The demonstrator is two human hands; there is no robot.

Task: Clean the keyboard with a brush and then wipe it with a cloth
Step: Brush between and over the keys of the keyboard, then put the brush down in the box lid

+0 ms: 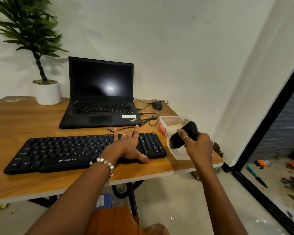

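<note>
Your left hand point(128, 146) presses flat, fingers spread, on the keyboard point(71, 151); your right hand point(198, 145) grips what looks like a black brush point(183, 134).

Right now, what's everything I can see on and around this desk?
keyboard: one, black, front of table
brush: one, black, gripped in right hand
laptop: one, black, open, behind keyboard
mouse: one, black, right of laptop
plastic box: one, clear, red latch, table's right edge
potted plant: one, green, white pot, back left
table: one, wooden
left hand: flat on keyboard
right hand: holding brush
</note>
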